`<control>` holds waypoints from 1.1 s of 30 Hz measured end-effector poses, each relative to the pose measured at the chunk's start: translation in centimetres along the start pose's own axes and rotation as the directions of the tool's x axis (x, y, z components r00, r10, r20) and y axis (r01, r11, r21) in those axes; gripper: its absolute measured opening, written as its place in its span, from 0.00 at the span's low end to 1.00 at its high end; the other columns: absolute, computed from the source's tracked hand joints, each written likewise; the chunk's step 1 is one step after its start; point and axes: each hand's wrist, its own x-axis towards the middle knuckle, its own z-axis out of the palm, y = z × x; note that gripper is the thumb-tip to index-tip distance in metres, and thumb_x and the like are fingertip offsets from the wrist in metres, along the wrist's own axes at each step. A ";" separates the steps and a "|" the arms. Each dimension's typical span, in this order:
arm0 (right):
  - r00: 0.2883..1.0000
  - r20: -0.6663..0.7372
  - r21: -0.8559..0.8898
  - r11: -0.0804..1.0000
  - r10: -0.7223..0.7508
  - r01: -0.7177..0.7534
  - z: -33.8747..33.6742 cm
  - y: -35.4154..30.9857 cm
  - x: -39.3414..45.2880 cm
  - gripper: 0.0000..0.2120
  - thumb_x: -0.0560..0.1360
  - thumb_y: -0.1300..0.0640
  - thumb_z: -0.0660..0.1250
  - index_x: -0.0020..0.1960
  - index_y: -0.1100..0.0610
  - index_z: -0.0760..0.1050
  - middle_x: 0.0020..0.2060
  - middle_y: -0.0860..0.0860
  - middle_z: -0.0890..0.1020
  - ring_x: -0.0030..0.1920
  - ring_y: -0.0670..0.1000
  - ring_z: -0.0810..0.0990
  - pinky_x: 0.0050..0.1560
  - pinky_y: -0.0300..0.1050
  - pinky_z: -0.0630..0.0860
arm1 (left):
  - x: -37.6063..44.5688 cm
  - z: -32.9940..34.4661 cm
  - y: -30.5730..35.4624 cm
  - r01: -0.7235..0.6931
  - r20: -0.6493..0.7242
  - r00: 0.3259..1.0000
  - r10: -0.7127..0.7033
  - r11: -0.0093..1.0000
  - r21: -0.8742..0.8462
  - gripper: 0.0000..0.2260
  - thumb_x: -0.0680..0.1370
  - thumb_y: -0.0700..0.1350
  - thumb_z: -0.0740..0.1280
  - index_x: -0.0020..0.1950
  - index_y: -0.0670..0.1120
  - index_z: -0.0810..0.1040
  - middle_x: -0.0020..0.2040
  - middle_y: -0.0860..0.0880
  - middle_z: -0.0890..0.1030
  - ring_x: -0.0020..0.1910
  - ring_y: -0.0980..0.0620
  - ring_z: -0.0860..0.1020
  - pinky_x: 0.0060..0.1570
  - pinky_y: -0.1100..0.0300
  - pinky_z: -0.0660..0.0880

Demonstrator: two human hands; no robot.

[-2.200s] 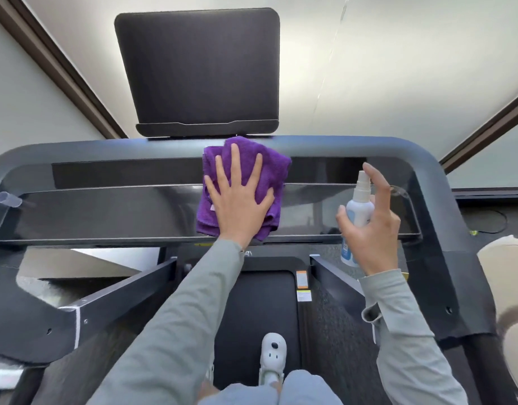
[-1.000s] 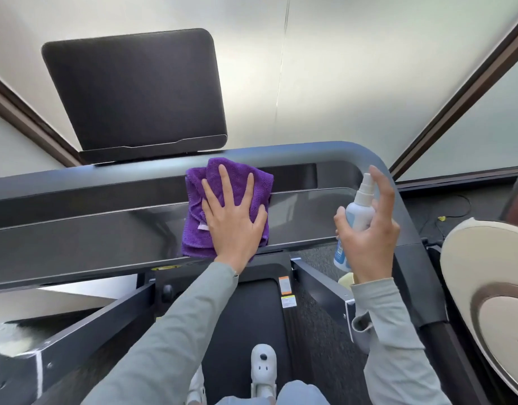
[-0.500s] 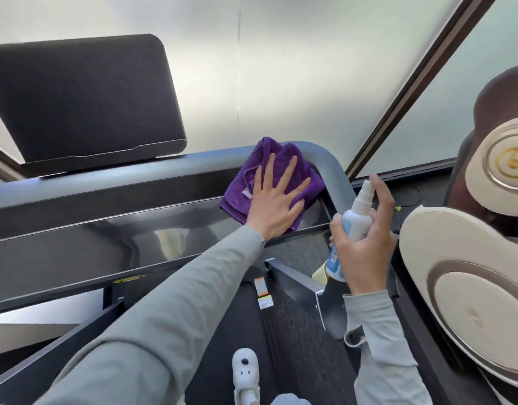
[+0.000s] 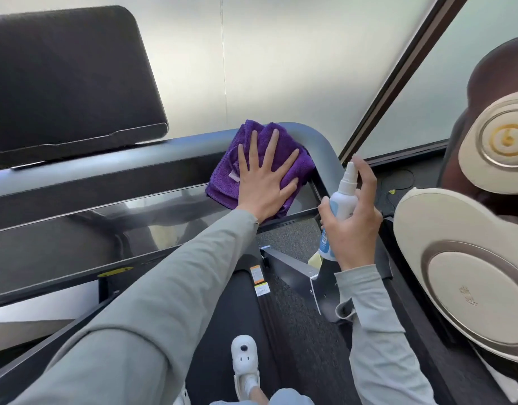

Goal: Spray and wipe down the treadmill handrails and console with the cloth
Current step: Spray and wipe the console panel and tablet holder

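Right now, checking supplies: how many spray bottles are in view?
1: the spray bottle, gripped in the right hand, beside the purple cloth. Others may be hidden.

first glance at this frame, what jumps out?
The purple cloth, pressed flat under the left hand at the right end of the glossy console, beside the handrail's rounded corner. Just right of it, the right hand grips a white spray bottle, forefinger up by the nozzle. A dark screen fills the upper left.
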 end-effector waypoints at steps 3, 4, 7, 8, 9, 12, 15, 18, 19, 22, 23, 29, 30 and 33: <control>1.000 -0.004 -0.016 1.000 0.014 -0.014 -0.1 0.5 0.0 0.35 0.70 0.68 0.69 0.69 0.42 0.62 0.56 0.61 0.81 0.37 0.36 0.75 0.44 0.21 0.66 | -0.2 0.0 0.0 -0.017 -0.009 1.000 0.016 1.000 -0.013 0.23 0.80 0.60 0.55 0.76 0.62 0.60 0.81 0.47 0.45 0.77 0.35 0.40 0.73 0.36 0.36; 1.000 -0.003 -0.023 1.000 0.019 -0.020 -0.2 0.5 -0.1 0.35 0.70 0.68 0.69 0.69 0.42 0.62 0.55 0.60 0.81 0.37 0.38 0.74 0.44 0.21 0.67 | -0.6 -0.1 -0.1 -0.031 -0.003 1.000 0.030 0.999 -0.025 0.23 0.81 0.59 0.55 0.76 0.62 0.61 0.81 0.48 0.46 0.77 0.36 0.40 0.73 0.37 0.36; 1.000 -0.008 -0.038 0.999 0.026 -0.026 -0.6 0.3 -0.4 0.34 0.71 0.68 0.69 0.72 0.47 0.65 0.53 0.59 0.82 0.38 0.46 0.73 0.46 0.30 0.70 | -2.3 -0.6 -0.3 -0.065 0.031 0.997 0.066 0.997 -0.049 0.21 0.81 0.57 0.56 0.75 0.63 0.62 0.81 0.49 0.46 0.78 0.37 0.41 0.73 0.38 0.38; 1.000 -0.004 -0.043 0.999 0.031 -0.031 -0.8 0.3 -0.4 0.34 0.71 0.68 0.69 0.72 0.50 0.66 0.52 0.59 0.82 0.38 0.50 0.74 0.46 0.33 0.71 | -2.9 -0.7 -0.3 -0.064 0.041 0.997 0.066 0.996 -0.058 0.21 0.81 0.57 0.56 0.75 0.63 0.62 0.81 0.49 0.47 0.78 0.37 0.41 0.73 0.38 0.39; 0.999 0.000 -0.047 0.998 0.040 -0.040 -0.9 0.3 -0.5 0.34 0.71 0.68 0.69 0.73 0.51 0.66 0.50 0.58 0.82 0.38 0.52 0.74 0.46 0.35 0.71 | -3.5 -0.8 -0.3 -0.059 0.044 0.997 0.062 0.996 -0.068 0.21 0.81 0.57 0.56 0.75 0.63 0.62 0.81 0.49 0.47 0.78 0.37 0.41 0.73 0.38 0.39; 0.999 -0.006 -0.060 0.997 0.054 -0.054 -1.1 0.2 -0.3 0.34 0.70 0.69 0.69 0.73 0.53 0.67 0.52 0.56 0.82 0.38 0.54 0.75 0.45 0.37 0.70 | -5.0 -0.7 0.1 -0.053 0.033 0.998 0.055 0.995 -0.081 0.22 0.81 0.60 0.54 0.75 0.63 0.63 0.80 0.49 0.50 0.78 0.37 0.43 0.74 0.37 0.41; 0.998 -0.026 -0.067 0.996 0.062 -0.064 -1.0 0.2 -0.2 0.34 0.70 0.69 0.69 0.73 0.54 0.66 0.56 0.56 0.82 0.38 0.53 0.75 0.46 0.37 0.71 | -4.5 -0.2 0.9 -0.039 0.029 0.999 0.041 0.998 -0.047 0.24 0.79 0.64 0.48 0.75 0.64 0.61 0.80 0.49 0.50 0.78 0.38 0.43 0.73 0.38 0.39; 0.996 -0.057 -0.062 0.996 0.068 -0.072 -0.9 0.4 -0.3 0.34 0.70 0.69 0.69 0.73 0.53 0.66 0.58 0.56 0.81 0.39 0.51 0.75 0.46 0.25 0.69 | -1.3 0.3 2.1 0.008 0.049 0.999 -0.007 1.000 -0.023 0.25 0.80 0.64 0.49 0.78 0.62 0.57 0.81 0.48 0.45 0.78 0.38 0.41 0.73 0.37 0.38; 0.996 -0.064 -0.062 0.996 0.066 -0.070 -0.9 0.5 -0.4 0.34 0.70 0.69 0.70 0.73 0.53 0.66 0.59 0.56 0.81 0.40 0.50 0.75 0.46 0.22 0.67 | -0.3 0.5 2.5 0.032 0.053 0.998 -0.031 0.999 -0.018 0.26 0.80 0.64 0.50 0.78 0.61 0.55 0.81 0.48 0.44 0.78 0.37 0.40 0.73 0.36 0.38; 0.997 -0.057 -0.071 0.995 0.059 -0.063 -0.9 0.2 -0.8 0.34 0.70 0.69 0.70 0.73 0.52 0.66 0.56 0.58 0.82 0.40 0.48 0.74 0.47 0.20 0.66 | 0.4 0.7 3.0 0.059 0.063 0.996 -0.058 0.998 -0.002 0.26 0.81 0.62 0.50 0.78 0.60 0.53 0.80 0.47 0.43 0.77 0.37 0.39 0.72 0.36 0.37; 0.997 -0.054 -0.074 0.996 0.055 -0.059 -1.0 0.1 -1.0 0.34 0.70 0.69 0.70 0.72 0.52 0.66 0.55 0.59 0.82 0.39 0.48 0.74 0.47 0.21 0.66 | 0.2 0.6 2.7 0.028 0.077 0.997 -0.028 1.000 0.001 0.26 0.81 0.62 0.51 0.78 0.60 0.53 0.80 0.47 0.43 0.77 0.37 0.39 0.72 0.36 0.37; 0.995 -0.060 -0.034 0.997 0.074 -0.076 -1.0 -0.8 -1.6 0.35 0.70 0.68 0.70 0.71 0.45 0.65 0.53 0.59 0.82 0.39 0.53 0.76 0.46 0.27 0.70 | -2.3 -2.1 -1.7 -0.335 0.223 0.906 0.359 0.932 -0.140 0.21 0.82 0.58 0.56 0.75 0.65 0.58 0.80 0.52 0.44 0.78 0.42 0.37 0.73 0.40 0.36; 0.995 -0.062 -0.027 0.997 0.072 -0.074 -1.1 -0.9 -1.7 0.35 0.71 0.68 0.70 0.71 0.43 0.64 0.51 0.57 0.82 0.38 0.50 0.74 0.45 0.25 0.69 | -2.6 -2.6 -2.4 -0.350 0.248 0.891 0.379 0.924 -0.155 0.21 0.82 0.59 0.56 0.75 0.66 0.59 0.80 0.52 0.43 0.78 0.43 0.36 0.73 0.40 0.35; 0.997 -0.055 -0.010 0.998 0.059 -0.059 -1.4 -0.8 -1.5 0.36 0.71 0.68 0.70 0.70 0.43 0.63 0.50 0.56 0.81 0.36 0.48 0.73 0.45 0.27 0.70 | -2.7 -3.0 -2.4 -0.161 0.240 0.947 0.214 0.961 -0.223 0.23 0.80 0.64 0.54 0.75 0.66 0.59 0.80 0.50 0.41 0.77 0.42 0.33 0.72 0.39 0.31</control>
